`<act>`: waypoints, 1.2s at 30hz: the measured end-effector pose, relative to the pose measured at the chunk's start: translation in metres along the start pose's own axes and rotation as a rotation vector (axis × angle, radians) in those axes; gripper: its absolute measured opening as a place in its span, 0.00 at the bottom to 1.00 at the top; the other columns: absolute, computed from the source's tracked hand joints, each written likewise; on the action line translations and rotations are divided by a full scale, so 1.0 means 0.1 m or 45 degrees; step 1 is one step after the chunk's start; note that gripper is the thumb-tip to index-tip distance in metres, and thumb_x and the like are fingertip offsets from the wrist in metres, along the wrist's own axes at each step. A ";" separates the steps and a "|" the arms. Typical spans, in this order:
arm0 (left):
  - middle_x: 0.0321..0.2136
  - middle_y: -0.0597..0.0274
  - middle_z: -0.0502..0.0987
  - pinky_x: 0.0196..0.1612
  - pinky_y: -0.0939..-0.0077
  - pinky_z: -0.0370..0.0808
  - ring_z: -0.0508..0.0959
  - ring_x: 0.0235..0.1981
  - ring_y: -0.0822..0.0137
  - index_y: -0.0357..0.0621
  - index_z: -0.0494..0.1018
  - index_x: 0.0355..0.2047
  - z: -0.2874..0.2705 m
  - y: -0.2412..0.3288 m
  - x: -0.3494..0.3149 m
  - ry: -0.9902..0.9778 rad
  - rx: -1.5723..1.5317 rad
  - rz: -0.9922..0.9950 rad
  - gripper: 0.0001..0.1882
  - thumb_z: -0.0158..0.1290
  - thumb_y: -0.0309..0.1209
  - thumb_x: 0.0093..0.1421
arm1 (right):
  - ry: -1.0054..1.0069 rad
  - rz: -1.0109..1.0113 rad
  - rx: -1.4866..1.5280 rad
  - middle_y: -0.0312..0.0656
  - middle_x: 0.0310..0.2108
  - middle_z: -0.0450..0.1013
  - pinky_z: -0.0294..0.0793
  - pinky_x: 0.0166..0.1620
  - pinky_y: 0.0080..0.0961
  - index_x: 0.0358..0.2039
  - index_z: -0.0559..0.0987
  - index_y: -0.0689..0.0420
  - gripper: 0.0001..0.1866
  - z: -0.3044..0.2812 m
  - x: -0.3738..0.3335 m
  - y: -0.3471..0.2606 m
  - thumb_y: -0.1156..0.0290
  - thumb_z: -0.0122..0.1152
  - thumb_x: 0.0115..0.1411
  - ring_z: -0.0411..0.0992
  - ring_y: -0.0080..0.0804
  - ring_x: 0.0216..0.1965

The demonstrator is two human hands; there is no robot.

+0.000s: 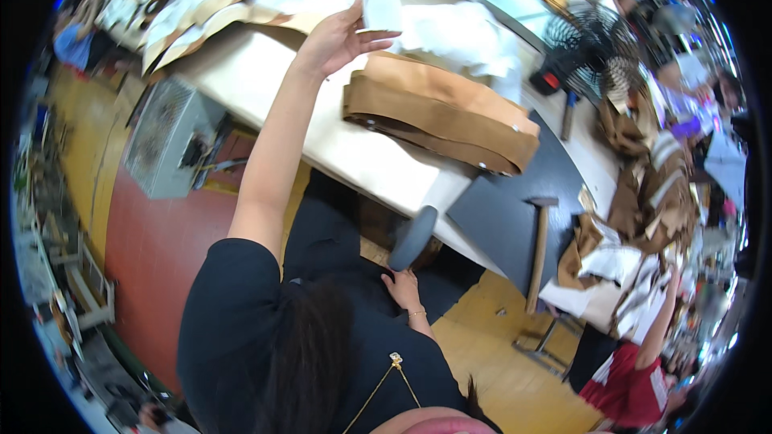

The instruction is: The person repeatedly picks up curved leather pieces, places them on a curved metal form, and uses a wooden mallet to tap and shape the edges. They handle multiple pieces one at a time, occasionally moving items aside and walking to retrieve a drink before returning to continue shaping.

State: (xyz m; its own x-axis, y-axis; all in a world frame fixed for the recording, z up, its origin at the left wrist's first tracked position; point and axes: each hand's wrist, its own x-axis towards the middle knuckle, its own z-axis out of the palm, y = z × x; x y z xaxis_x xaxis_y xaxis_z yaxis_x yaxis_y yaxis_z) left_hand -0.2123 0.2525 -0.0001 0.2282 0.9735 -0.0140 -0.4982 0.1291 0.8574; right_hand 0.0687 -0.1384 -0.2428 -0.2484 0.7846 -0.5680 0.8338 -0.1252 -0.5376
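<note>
My left hand (pixel 342 42) stretches out over the pale worktable, with a small white sheet-like piece (pixel 382 6) between thumb and fingers. Just to the right and nearer lies a stack of brown and tan strips (pixel 438 112), curved along the table. Down by my lap, my right hand (pixel 404 291) has its fingers bent at the lower end of a dark grey oval thing (pixel 414 239). That thing is blurred, and its kind is unclear. The fingers partly hide how it is gripped.
A hammer (pixel 539 253) lies on a dark grey board (pixel 507 205) at the right. Layered pale and brown pieces (pixel 233 4) cover the far left of the table; white material (pixel 462 36) lies behind the stack. A black fan (pixel 591 52) stands far right. Another person's red sleeve (pixel 623 386) shows lower right.
</note>
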 end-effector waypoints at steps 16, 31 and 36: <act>0.46 0.39 0.77 0.54 0.54 0.71 0.75 0.50 0.41 0.39 0.75 0.50 -4.76 1.33 -2.22 1.294 2.547 -0.582 0.26 0.51 0.48 0.62 | 0.192 0.051 -0.060 0.49 0.41 0.77 0.73 0.49 0.39 0.44 0.80 0.56 0.17 0.02 0.09 -0.13 0.60 0.62 0.59 0.75 0.48 0.45; 0.55 0.47 0.71 0.49 0.54 0.75 0.76 0.50 0.49 0.41 0.65 0.60 -4.53 1.64 -1.04 1.600 2.641 0.522 0.30 0.52 0.46 0.63 | -0.078 -0.003 0.317 0.51 0.50 0.71 0.68 0.57 0.38 0.54 0.75 0.57 0.24 -0.83 -0.48 -0.48 0.56 0.56 0.62 0.69 0.49 0.54; 0.58 0.48 0.69 0.50 0.55 0.74 0.75 0.51 0.52 0.41 0.64 0.62 -1.81 1.17 -0.24 1.015 2.264 1.341 0.32 0.53 0.46 0.63 | 0.038 -0.321 0.601 0.45 0.49 0.75 0.72 0.53 0.32 0.53 0.77 0.55 0.22 -2.19 -1.45 -0.28 0.55 0.56 0.66 0.74 0.39 0.51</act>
State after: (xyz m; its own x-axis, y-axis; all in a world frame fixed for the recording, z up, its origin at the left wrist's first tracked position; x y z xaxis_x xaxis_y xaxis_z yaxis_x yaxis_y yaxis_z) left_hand -0.4276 0.2781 0.0069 -0.0514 0.4670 0.8828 0.9807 -0.1434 0.1329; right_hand 0.1894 -0.1154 -0.0090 -0.3924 0.8419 -0.3705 0.4358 -0.1846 -0.8809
